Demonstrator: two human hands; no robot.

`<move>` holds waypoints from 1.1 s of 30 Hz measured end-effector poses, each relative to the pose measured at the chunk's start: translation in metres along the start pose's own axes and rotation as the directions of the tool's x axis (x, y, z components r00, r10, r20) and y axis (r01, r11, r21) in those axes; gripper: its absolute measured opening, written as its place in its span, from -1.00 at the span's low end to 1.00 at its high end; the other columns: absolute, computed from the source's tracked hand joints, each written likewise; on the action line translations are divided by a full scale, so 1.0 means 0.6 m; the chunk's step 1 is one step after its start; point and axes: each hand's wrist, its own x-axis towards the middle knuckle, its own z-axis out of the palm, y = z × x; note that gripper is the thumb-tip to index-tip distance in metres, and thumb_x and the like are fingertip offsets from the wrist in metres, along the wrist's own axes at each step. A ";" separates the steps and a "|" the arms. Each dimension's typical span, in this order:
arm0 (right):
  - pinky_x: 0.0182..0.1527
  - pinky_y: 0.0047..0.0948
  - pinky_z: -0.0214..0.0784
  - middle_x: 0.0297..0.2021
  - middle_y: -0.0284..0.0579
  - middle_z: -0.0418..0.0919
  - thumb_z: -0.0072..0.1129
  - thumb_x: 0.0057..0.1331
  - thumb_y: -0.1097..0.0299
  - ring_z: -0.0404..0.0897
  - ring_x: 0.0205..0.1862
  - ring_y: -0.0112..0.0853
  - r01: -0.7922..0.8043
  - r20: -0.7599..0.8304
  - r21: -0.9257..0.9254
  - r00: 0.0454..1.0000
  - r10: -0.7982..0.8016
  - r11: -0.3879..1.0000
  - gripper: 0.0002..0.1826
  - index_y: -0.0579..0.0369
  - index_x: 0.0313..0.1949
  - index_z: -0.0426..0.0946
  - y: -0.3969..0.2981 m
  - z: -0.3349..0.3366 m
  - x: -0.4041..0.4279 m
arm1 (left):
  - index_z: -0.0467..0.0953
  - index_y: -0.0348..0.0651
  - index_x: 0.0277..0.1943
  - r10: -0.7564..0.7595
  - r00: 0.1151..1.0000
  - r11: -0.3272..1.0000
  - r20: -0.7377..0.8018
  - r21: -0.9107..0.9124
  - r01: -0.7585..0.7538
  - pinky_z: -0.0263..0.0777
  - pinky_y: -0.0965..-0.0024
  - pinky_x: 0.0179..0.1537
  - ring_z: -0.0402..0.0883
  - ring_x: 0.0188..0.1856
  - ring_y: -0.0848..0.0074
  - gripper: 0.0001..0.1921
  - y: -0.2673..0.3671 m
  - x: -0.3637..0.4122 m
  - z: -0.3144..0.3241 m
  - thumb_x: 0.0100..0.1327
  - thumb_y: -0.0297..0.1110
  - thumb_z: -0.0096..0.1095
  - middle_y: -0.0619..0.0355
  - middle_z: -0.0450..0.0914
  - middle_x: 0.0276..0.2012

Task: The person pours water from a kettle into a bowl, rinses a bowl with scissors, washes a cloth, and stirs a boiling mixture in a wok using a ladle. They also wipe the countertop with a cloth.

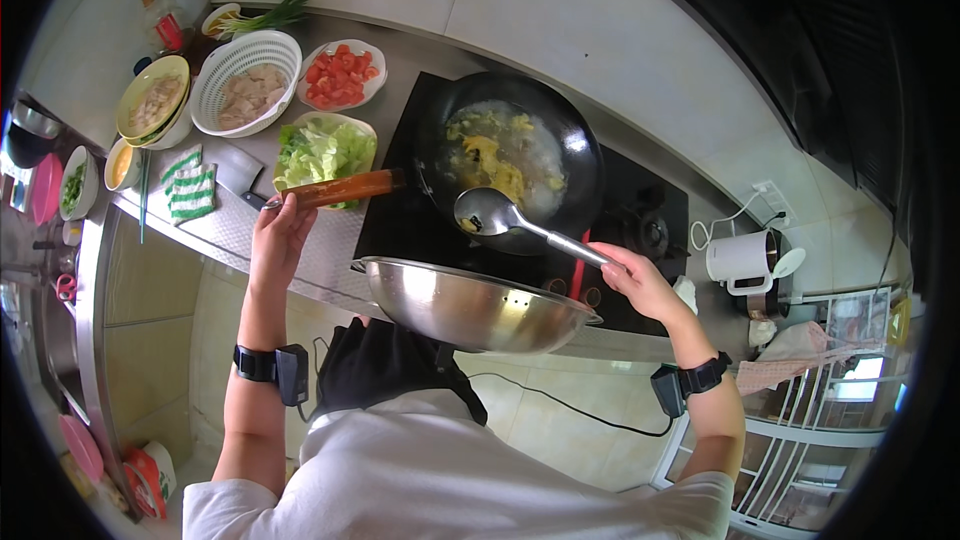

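Observation:
A black wok (577, 187) on the stove holds broth with yellow pieces that look like cooked egg. My right hand (637, 277) grips the metal handle of a large ladle (487, 211), whose bowl is over the near side of the wok with a bit of food in it. With my left hand (283, 232) I hold the end of a reddish-brown wooden handle (345, 187), which reaches over a plate of lettuce (330, 150) towards the wok. Between me and the wok, a large stainless steel basin (472, 307) stands tilted at the stove's front edge.
Left of the stove are chopped tomatoes (341, 79), a white colander (281, 52) with pale pieces, stacked bowls (184, 109), a cleaver (236, 169) and a striped cloth (193, 191). An electric kettle (739, 255) stands right. A second burner (645, 229) lies beyond the wok's right side.

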 end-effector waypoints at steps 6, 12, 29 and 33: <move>-0.46 -0.66 0.11 -0.54 -0.40 0.25 -0.13 0.36 0.42 0.17 -0.52 -0.64 0.015 0.026 0.052 1.000 -0.016 0.999 -0.65 0.18 0.13 0.29 0.001 -0.005 0.004 | 0.35 -0.24 -0.08 0.009 1.000 1.000 -0.025 0.004 -0.008 0.40 0.43 0.00 0.53 -0.12 0.49 -0.82 0.002 0.003 0.005 0.33 -0.37 -0.02 0.12 0.52 -0.17; -0.59 -0.67 -0.06 -0.61 -0.42 0.20 -0.15 0.37 0.36 0.12 -0.61 -0.67 -0.149 0.058 0.359 0.989 0.137 0.922 -0.67 0.20 0.08 0.33 0.011 -0.011 0.020 | 0.33 -0.23 -0.10 -0.006 1.000 0.998 -0.017 -0.057 0.005 0.41 0.41 -0.01 0.52 -0.16 0.48 -0.84 0.010 0.013 0.010 0.32 -0.38 -0.02 0.15 0.48 -0.20; -0.64 -0.67 -0.05 -0.62 -0.38 0.23 -0.15 0.37 0.29 0.13 -0.68 -0.65 -0.003 -0.084 0.627 0.994 0.072 0.779 -0.73 0.19 -0.05 0.34 -0.046 -0.051 -0.006 | 0.21 -0.31 0.07 0.019 0.991 0.992 -0.134 -0.123 -0.035 0.38 0.35 0.00 0.47 -0.04 0.32 -0.65 0.009 -0.015 -0.026 0.24 -0.52 0.03 0.00 0.42 -0.06; -0.64 -0.67 -0.03 -0.63 -0.37 0.21 -0.16 0.38 0.30 0.14 -0.68 -0.66 0.029 -0.099 0.658 0.994 0.048 0.752 -0.73 0.21 -0.05 0.34 -0.057 -0.050 -0.002 | 0.15 -0.29 0.14 0.066 0.969 0.990 -0.238 -0.107 -0.094 0.42 0.29 -0.04 0.48 -0.03 0.24 -0.59 0.019 -0.044 -0.041 0.25 -0.52 0.02 -0.09 0.42 -0.04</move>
